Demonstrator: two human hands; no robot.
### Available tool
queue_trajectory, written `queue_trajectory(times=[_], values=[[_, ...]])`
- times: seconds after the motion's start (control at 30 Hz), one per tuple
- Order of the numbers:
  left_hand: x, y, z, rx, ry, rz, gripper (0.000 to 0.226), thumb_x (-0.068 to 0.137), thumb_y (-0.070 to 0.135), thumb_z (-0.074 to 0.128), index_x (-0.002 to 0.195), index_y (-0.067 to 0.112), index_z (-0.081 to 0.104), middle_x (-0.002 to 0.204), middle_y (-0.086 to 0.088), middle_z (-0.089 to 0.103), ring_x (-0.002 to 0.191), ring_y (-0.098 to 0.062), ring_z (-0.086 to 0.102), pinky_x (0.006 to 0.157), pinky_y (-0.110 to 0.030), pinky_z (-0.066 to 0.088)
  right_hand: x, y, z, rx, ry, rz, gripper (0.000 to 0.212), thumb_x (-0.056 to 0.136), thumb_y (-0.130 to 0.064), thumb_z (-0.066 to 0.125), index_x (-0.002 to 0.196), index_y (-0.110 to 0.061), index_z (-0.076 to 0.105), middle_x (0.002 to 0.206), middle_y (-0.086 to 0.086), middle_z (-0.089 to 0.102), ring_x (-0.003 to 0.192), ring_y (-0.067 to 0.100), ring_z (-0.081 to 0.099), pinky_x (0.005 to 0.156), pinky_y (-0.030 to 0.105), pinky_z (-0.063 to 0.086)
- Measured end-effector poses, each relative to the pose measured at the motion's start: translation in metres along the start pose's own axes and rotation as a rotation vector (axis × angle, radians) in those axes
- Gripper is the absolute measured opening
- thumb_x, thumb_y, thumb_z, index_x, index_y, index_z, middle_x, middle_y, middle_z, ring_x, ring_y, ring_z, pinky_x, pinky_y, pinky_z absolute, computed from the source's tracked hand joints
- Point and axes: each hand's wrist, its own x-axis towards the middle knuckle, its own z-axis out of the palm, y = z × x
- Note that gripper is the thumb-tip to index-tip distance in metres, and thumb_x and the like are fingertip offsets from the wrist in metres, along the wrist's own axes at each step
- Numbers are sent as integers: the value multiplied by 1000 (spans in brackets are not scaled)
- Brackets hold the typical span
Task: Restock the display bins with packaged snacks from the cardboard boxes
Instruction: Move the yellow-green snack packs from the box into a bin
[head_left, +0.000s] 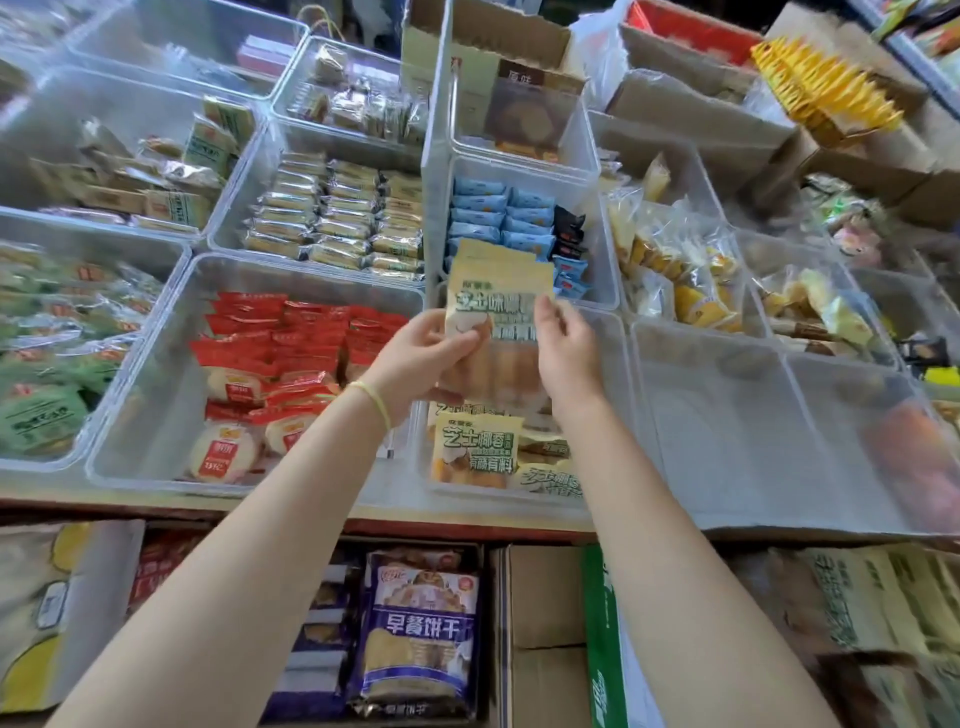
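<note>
Both hands are up over the middle bin (423, 467) at the counter (311, 512) edge, holding a small stack of pale yellow-green snack packs (496, 312). Left hand (434, 358) grips the stack from the left side, thumb across the front, fingers curled behind. Right hand (563, 348) pinches the stack's right edge between thumb and fingertips. The stack is upright, fanned a little at the top, held above the bin and not yet resting in it.

Same-brand packs (475, 449) already lie flat at the near end of the middle bin — so this looks like the right target. Left of the middle bin is the bin of red packs (270, 332); behind it, the bin of blue packs (498, 218); right of it, a bin (727, 415) that looks nearly bare. Below the middle bin, under the counter, sit an open cardboard box (540, 613) and a purple biscuit bag (415, 634).

Step in hand: placing the stack. To do it well, I'd square the fanned tops first, then lower the stack into the far, free half of the middle bin with labels facing front, matching those already there. Keep both hands clamped until the bottom edges touch down — slick film packs will likely slide apart if one side lets go early. Keep clear of the blue packs just behind.
</note>
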Motion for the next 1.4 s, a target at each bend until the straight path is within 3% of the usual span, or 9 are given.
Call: queue_trajectory(times=[0.13, 0.33, 0.43, 0.57, 0.8, 0.93, 1.1, 1.23, 1.4], values=[[37, -8, -1, 51, 144, 168, 41, 92, 26, 67, 131, 23, 53, 121, -4, 65, 100, -17, 69, 82, -41, 60, 24, 10, 7, -39, -294, 177, 62, 92, -45, 67, 143, -33, 35, 136, -11, 47, 118, 16, 53, 88, 42, 54], [60, -37, -5, 999, 285, 397, 38, 97, 38, 49, 132, 24, 56, 103, -7, 68, 100, -30, 57, 81, -38, 42, 42, 48, 28, -144, -200, 200, 20, 89, -25, 69, 104, -30, 56, 109, 9, 70, 87, 27, 70, 74, 47, 62], [65, -39, -1, 906, 286, 393, 27, 99, 25, 50, 122, 16, 62, 99, -12, 69, 95, -33, 59, 76, -37, 46, 36, 57, 26, -215, -110, 150, 15, 90, -27, 68, 91, -30, 53, 101, 1, 68, 90, 25, 67, 81, 42, 57], [71, -38, 6, 794, 287, 327, 14, 96, 18, 53, 106, 9, 59, 101, -11, 69, 90, -31, 63, 78, -43, 54, 36, 58, 18, -251, 31, 69, 21, 95, -29, 63, 111, -19, 53, 96, -7, 60, 89, 18, 59, 70, 30, 43], [67, -37, -1, 835, 526, 312, 10, 93, 13, 56, 91, 10, 47, 91, -8, 53, 75, -21, 45, 62, -29, 31, 65, 69, 38, -288, 9, 171, 23, 92, -29, 67, 99, -19, 48, 102, 4, 65, 87, 30, 69, 80, 49, 59], [46, -57, 14, 1133, 207, 501, 13, 91, 21, 56, 98, 12, 61, 106, -7, 61, 97, -28, 56, 76, -37, 48, 81, 73, 46, -289, 43, 210, 30, 88, -30, 71, 86, -20, 44, 96, 6, 66, 82, 33, 70, 78, 50, 59], [45, -72, 24, 1536, 54, 415, 48, 92, 21, 48, 140, 20, 51, 158, -7, 27, 146, -26, 20, 118, -46, 16, 87, 88, 46, -256, 2, 200, 8, 87, -20, 67, 88, -18, 60, 94, 4, 68, 86, 31, 71, 76, 46, 61], [40, -68, 35, 1506, 31, 293, 63, 91, 18, 48, 152, 21, 30, 162, -6, 19, 149, -27, 14, 120, -49, 14, 57, 78, 27, -227, -72, 134, 15, 89, -14, 59, 100, -18, 68, 104, 2, 69, 95, 25, 68, 84, 45, 60], [2, -37, 61, 1217, 23, 316, 39, 96, 18, 46, 134, 20, 54, 138, -6, 53, 120, -27, 54, 96, -42, 47, -25, 67, -23, -7, -117, 96, 14, 96, -13, 52, 100, -17, 65, 95, 6, 72, 79, 21, 71, 76, 47, 61]])
